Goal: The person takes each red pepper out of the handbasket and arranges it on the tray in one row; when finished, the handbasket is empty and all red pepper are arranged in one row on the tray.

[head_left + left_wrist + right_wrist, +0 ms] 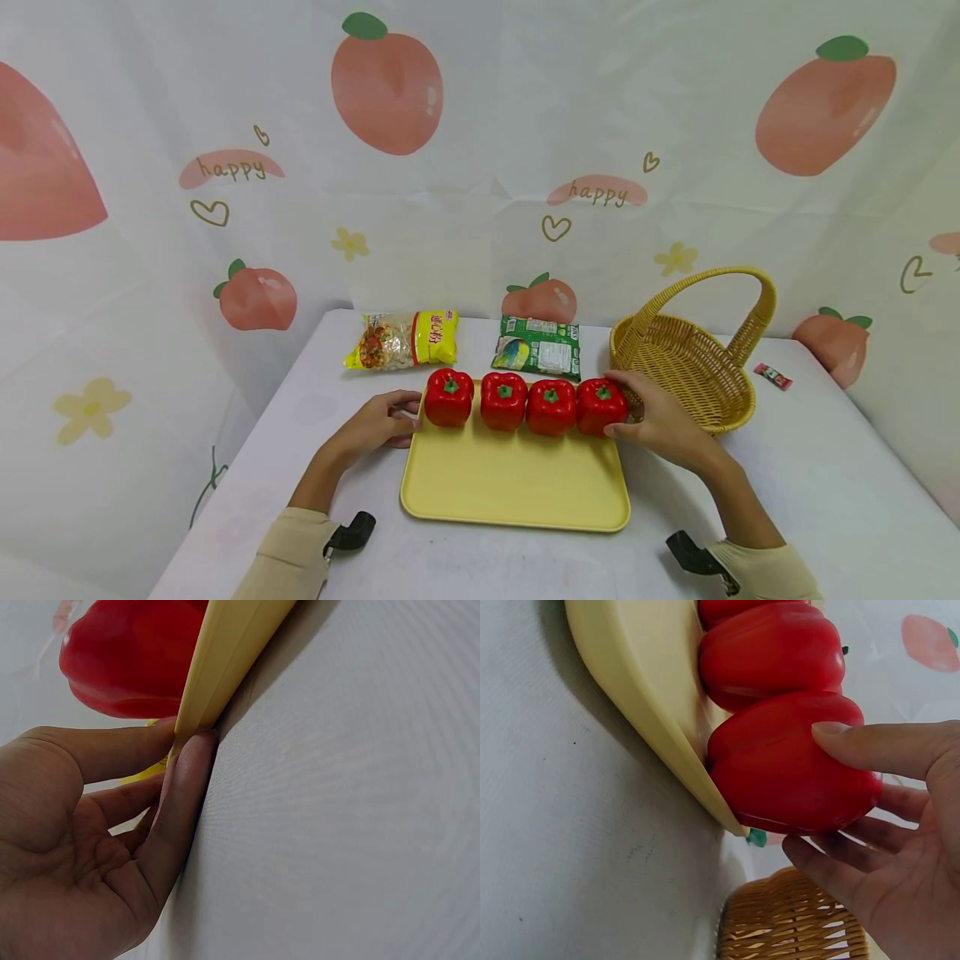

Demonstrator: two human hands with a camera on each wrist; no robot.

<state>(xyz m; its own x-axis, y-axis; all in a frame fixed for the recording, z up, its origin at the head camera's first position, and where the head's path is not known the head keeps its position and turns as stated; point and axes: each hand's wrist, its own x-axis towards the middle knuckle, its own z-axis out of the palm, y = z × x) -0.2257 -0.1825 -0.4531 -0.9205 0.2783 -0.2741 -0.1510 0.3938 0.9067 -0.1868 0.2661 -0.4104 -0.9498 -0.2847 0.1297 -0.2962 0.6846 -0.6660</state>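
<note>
Several red bell peppers stand in a row along the far side of a yellow tray (513, 487). My left hand (378, 423) pinches the tray's left rim; in the left wrist view the thumb lies on the rim and a finger (180, 795) reaches under it. Close by stands the leftmost bell pepper (448, 404), apart from that hand. At the other end, my right hand (666, 421) holds the rightmost bell pepper (787, 772), thumb on one side and fingers on the other. This pepper rests at the tray's right edge, against its neighbour (551, 410).
A yellow wicker basket (738, 396) with a tall handle stands just right of the tray. Behind the tray lie a yellow food bag (435, 337) and a green packet (536, 346). A small red wrapper (773, 377) lies right of the basket.
</note>
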